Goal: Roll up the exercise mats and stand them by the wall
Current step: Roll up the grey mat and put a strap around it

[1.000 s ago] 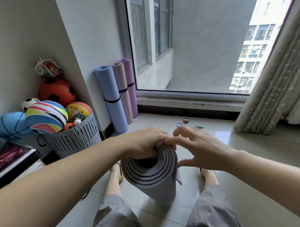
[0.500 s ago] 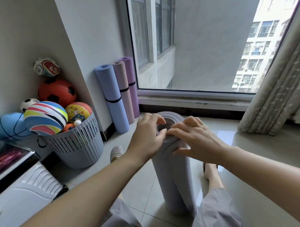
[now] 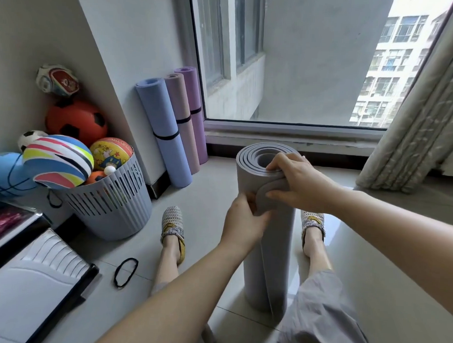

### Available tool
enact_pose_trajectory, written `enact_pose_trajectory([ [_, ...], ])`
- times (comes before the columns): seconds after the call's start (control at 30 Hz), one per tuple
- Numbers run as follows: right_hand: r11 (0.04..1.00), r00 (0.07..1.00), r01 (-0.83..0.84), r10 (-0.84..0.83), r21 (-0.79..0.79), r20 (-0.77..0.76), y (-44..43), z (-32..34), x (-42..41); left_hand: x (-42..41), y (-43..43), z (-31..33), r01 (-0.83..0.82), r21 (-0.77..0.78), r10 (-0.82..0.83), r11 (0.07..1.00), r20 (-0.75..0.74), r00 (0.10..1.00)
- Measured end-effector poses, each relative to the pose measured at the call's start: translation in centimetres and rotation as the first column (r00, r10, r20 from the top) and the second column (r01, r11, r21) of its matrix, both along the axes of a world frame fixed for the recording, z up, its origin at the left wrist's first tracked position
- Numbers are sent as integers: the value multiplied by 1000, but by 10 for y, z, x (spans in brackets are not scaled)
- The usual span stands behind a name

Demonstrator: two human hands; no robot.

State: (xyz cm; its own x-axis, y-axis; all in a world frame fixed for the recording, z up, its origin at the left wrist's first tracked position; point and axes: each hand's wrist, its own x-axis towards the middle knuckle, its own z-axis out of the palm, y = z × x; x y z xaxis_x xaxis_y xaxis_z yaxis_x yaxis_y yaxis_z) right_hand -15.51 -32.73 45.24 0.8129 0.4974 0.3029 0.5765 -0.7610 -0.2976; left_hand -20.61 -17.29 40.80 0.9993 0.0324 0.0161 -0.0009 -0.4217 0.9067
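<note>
**Both hands pin the loose flap of the upright grey mat**

Far left of our grip, a basket [image 3: 111,211] of balls sits against the wall [image 3: 127,39]. The leftmost ball is cut off by the frame edge. Down and left of the grip, a black band [image 3: 125,271] lies loose on the floor. We judge it is within reach for tying the roll. Up and left of the grip, three rolled mats [image 3: 181,118] stand against the wall, each banded round the middle, and ours should probably end up there too.

Our left hand [image 3: 241,223] pinches the outer flap a little below the top of the grey mat [image 3: 268,262]. The mat stands on end on the floor between our legs, well apart from the wall. We judge the pinch is there to stop the flap springing open. Our right hand [image 3: 302,184], just above and right of the left, curls its fingers over the top rim with the thumb on the flap, steadying the roll.

We cannot see the left fingertips, and the right hand covers part of the rim. A trouser leg [image 3: 318,315] hides the right of the mat's foot, so we cannot tell how squarely it stands. Well right of the grip hangs a curtain [image 3: 414,126].
</note>
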Motion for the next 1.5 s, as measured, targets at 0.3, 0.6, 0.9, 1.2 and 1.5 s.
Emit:
enact_pose_trajectory([
  [0.3,999,997,-51,51,12,-50,-2,5,-11,31,33,1,-70,725,-534,685,565,629],
  [0.6,990,996,-53,43,-134,-76,-14,12,-11,40,39,23,50,811,-675,582,448,586],
  [0.9,892,1000,-17,11,-451,-15,-19,22,-10,27,37,23,160,747,-678,646,464,569],
  [1.2,983,991,94,-78,-159,105,-14,-3,-23,23,24,35,273,738,-580,617,192,792],
  [1.5,855,996,-52,7,-515,-89,-19,32,-42,2,37,53,221,865,-652,451,150,743],
])
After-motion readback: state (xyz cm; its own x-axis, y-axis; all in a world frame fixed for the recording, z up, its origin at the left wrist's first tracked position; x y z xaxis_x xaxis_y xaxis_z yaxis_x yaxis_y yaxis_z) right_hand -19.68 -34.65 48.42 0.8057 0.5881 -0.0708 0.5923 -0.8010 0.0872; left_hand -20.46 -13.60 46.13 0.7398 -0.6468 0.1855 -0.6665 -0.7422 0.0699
